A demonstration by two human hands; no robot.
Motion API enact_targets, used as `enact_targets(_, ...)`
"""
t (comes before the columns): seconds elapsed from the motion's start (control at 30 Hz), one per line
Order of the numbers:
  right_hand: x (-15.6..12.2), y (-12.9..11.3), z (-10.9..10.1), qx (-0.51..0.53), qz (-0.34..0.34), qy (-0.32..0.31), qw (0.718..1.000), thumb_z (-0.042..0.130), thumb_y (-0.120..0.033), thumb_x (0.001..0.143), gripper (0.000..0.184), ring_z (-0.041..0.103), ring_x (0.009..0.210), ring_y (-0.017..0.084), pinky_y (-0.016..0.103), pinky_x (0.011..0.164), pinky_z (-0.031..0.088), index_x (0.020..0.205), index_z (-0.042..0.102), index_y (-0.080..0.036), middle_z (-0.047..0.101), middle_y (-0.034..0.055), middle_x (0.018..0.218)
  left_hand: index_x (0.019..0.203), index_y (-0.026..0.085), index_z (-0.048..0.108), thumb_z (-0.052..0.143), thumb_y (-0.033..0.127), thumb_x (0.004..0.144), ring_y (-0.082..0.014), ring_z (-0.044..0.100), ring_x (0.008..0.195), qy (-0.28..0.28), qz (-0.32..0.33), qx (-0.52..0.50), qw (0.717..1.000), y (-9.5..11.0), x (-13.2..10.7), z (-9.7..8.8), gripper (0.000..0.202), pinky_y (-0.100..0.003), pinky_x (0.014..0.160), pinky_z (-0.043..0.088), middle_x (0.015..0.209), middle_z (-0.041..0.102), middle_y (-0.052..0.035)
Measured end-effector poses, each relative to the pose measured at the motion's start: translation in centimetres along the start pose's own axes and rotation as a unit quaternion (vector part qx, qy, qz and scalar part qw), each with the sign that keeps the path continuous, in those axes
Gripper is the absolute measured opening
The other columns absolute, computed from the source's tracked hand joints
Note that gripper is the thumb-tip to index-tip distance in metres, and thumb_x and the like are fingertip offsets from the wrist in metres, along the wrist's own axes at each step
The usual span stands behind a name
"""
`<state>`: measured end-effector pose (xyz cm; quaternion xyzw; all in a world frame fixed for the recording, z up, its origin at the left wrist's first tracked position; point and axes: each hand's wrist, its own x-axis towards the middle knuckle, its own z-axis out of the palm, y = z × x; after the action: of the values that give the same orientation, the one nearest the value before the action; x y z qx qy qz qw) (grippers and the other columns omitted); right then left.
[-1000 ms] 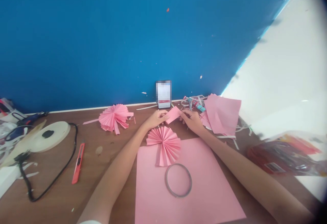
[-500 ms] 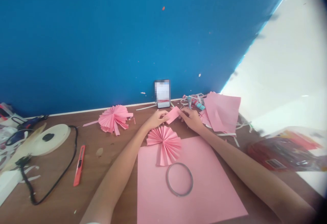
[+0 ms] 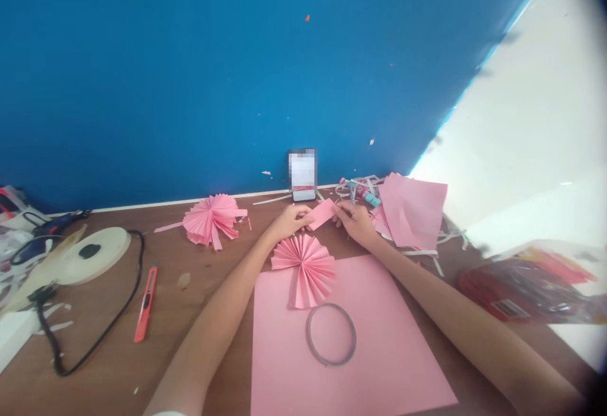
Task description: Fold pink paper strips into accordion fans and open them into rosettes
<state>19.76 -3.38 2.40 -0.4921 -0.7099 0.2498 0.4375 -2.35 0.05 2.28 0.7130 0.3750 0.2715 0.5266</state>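
Note:
A small pink paper strip (image 3: 321, 214) is stretched between both hands above the desk. My left hand (image 3: 290, 221) pinches its left end, and my right hand (image 3: 355, 221) has its fingers closed on the right end. Just below the hands, a pleated pink paper fan (image 3: 304, 270) overlaps the top of a large pink paper sheet (image 3: 379, 353). A thin grey ring (image 3: 355, 335), which looks like a roll of narrow tape, lies flat on that sheet. Another pleated pink paper rosette (image 3: 211, 220) with loose strips sits to the left.
A phone (image 3: 302, 174) leans on the blue wall. Right of it are a glue-like tube (image 3: 367, 196), paper scraps and pink sheets (image 3: 412, 210). On the left lie a red cutter knife (image 3: 146, 305), a black cable (image 3: 107, 343) and a cream roll (image 3: 102, 255). A plastic packet (image 3: 526, 286) lies right.
The pink strip is turned slightly and shows a little more of its length between the hands. Both hands keep their hold; the whole view has shifted a little.

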Motion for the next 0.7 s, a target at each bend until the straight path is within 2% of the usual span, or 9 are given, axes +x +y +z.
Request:
enact_targets(0.33,-0.06,0.06,0.18,0.018,0.014,0.012,1.000,0.046,-0.046,0.090,0.034,0.060,0.052,0.014,0.027,0.058,0.047,0.071,0.058,-0.020,0.064,0.0005,0.061,0.098,0.010,0.064,0.061,0.041,0.080,-0.0128,0.063,0.061,0.000,-0.001,-0.002,1.000,-0.22,0.06,0.04,0.036,-0.020,0.053,0.045,0.072,0.068,-0.0072)
enact_targets(0.7,-0.04,0.02,0.04,0.018,-0.006,0.008,1.000,0.045,-0.039,0.092,0.032,0.059,0.054,0.013,0.025,0.060,0.045,0.070,0.058,-0.020,0.063,-0.0005,0.061,0.099,0.010,0.064,0.060,0.039,0.081,-0.0136,0.064,0.065,-0.012,0.007,-0.014,1.000,-0.23,0.13,0.04,0.035,-0.020,0.056,0.047,0.075,0.069,-0.0083)
